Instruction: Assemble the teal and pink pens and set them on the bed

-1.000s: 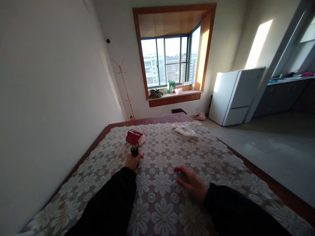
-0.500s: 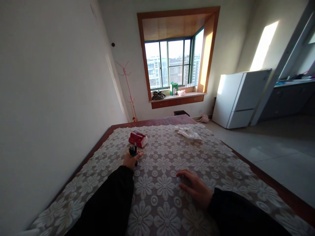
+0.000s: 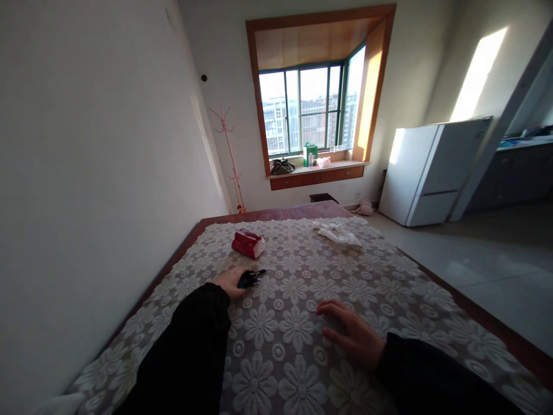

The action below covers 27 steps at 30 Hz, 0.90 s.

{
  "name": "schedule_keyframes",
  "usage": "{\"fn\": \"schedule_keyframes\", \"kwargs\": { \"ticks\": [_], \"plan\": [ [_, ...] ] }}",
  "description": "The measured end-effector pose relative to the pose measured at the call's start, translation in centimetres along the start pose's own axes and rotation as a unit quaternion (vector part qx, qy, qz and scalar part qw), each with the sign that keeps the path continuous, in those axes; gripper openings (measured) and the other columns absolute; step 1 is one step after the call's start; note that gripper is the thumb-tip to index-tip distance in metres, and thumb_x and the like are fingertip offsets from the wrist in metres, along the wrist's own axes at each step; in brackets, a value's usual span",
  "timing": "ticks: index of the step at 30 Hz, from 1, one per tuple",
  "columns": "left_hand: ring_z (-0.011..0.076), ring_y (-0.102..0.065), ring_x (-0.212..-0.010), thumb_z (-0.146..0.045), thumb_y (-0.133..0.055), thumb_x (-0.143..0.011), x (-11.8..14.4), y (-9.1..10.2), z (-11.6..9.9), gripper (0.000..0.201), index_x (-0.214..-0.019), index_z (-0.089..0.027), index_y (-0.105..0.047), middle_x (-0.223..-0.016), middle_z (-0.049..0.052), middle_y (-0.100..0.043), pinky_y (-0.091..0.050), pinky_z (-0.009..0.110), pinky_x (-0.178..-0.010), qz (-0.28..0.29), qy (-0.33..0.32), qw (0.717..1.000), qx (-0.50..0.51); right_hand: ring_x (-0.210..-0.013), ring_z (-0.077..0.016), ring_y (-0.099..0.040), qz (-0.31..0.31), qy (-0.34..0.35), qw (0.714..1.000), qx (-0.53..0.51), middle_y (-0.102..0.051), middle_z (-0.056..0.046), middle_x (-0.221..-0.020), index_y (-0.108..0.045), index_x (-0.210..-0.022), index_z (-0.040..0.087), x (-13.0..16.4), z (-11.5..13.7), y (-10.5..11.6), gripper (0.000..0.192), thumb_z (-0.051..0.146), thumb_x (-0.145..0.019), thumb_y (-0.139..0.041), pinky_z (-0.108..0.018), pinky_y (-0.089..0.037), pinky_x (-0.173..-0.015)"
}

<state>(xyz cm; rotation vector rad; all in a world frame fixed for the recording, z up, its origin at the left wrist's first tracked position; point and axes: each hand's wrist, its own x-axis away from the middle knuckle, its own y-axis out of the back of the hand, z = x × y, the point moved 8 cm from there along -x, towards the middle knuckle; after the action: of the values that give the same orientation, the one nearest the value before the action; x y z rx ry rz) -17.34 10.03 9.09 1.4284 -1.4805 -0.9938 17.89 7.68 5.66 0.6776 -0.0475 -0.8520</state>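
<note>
My left hand (image 3: pixel 233 280) is closed around a bundle of dark pens (image 3: pixel 249 279), low over the flower-patterned lace tablecloth (image 3: pixel 294 320). The bundle lies nearly flat, its tips pointing right; one pen sticks out farther than the others. My fingers hide part of it. Just beyond this hand is a red tissue packet (image 3: pixel 247 242) with a white end. Nearer to me on the right, my right hand (image 3: pixel 352 331) hovers at or on the cloth, fingers apart and curved, holding nothing.
A crumpled white plastic bag (image 3: pixel 339 235) lies on the far right of the table. The wall (image 3: pixel 108 144) runs close along the left side. Behind the table are a pink coat stand (image 3: pixel 230 147), a window sill (image 3: pixel 319 169) with bags on it, and a white fridge (image 3: pixel 432 173).
My left hand has turned, tipping the pens from upright to nearly flat and pointing right. My right hand keeps its shape and place on the cloth. The view has shifted slightly.
</note>
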Motion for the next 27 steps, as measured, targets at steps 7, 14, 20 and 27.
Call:
{"fn": "schedule_keyframes", "kwargs": {
  "ticks": [7, 14, 20, 27],
  "plan": [
    [0.0513, -0.019, -0.156, -0.051, -0.062, -0.083, 1.1, -3.4, -0.5, 0.094, -0.165, -0.016, -0.032, -0.171, 0.020, -0.021, -0.012, 0.071, -0.123, 0.030, 0.110, 0.991, -0.071, -0.126, -0.0307, -0.062, 0.006, 0.014, 1.000, 0.002, -0.068, -0.015, -0.129, -0.070, -0.117, 0.021, 0.0, 0.2, -0.2, 0.035, 0.046, -0.091, -0.066, -0.050, -0.047, -0.112],
    [0.0380, -0.008, -0.161, -0.069, -0.019, -0.101, -0.9, -3.2, -1.6, 0.084, -0.169, -0.020, -0.017, -0.175, 0.012, -0.006, -0.007, 0.061, -0.128, -0.010, 0.151, 0.980, -0.127, -0.126, -0.0312, -0.062, 0.013, 0.016, 1.000, 0.007, -0.067, -0.015, -0.128, -0.070, -0.115, 0.020, 0.1, 0.5, -0.2, 0.034, 0.044, -0.091, -0.065, -0.051, -0.046, -0.113],
    [0.0388, -0.014, -0.161, -0.071, -0.025, -0.099, 1.8, -4.6, -2.7, 0.086, -0.168, -0.019, -0.021, -0.173, 0.014, -0.016, -0.001, 0.064, -0.127, -0.014, 0.128, 0.980, -0.151, -0.127, -0.0311, -0.060, 0.024, 0.022, 0.999, 0.011, -0.067, -0.015, -0.129, -0.069, -0.115, 0.020, 0.1, 0.3, -0.4, 0.036, 0.047, -0.093, -0.062, -0.051, -0.046, -0.113],
    [0.0357, -0.009, -0.162, -0.065, -0.024, -0.101, 0.1, -4.1, -3.5, 0.080, -0.168, -0.021, -0.021, -0.175, 0.009, -0.013, -0.004, 0.060, -0.128, -0.044, 0.140, 0.983, -0.112, -0.125, -0.0321, -0.061, 0.028, 0.033, 0.999, 0.023, -0.067, -0.015, -0.128, -0.069, -0.114, 0.020, 0.0, 0.1, -0.4, 0.037, 0.050, -0.093, -0.062, -0.052, -0.046, -0.112]
  ]
}}
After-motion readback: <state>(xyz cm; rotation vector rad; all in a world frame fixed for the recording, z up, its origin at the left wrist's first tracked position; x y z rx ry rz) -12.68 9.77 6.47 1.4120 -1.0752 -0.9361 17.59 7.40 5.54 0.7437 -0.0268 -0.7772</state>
